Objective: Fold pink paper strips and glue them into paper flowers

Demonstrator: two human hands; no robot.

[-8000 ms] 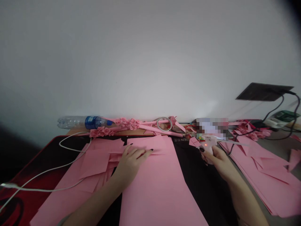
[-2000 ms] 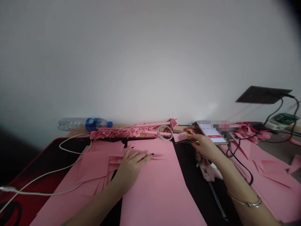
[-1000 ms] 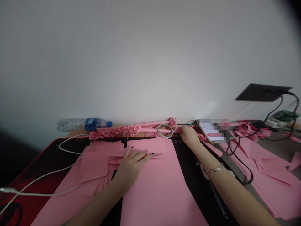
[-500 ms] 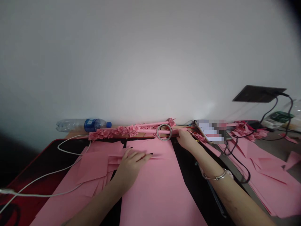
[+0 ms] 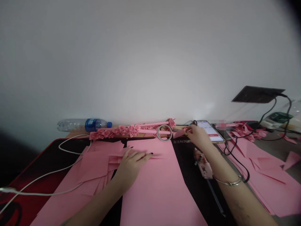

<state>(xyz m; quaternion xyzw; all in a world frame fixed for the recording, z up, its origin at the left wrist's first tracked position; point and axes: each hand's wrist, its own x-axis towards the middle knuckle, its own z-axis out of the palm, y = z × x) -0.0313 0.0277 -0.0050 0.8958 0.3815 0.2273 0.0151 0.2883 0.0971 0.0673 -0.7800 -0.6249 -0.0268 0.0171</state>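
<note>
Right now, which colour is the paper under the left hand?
The paper is pink, seen in the head view.

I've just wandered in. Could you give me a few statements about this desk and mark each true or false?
1. The left hand lies on pink paper. True.
2. The bottle stands upright. False: the bottle lies on its side.
3. The right hand is closer to the phone than the left hand is. True.
4. The bracelet is on the left wrist. False: the bracelet is on the right one.
5. The phone's screen is lit. True.
</note>
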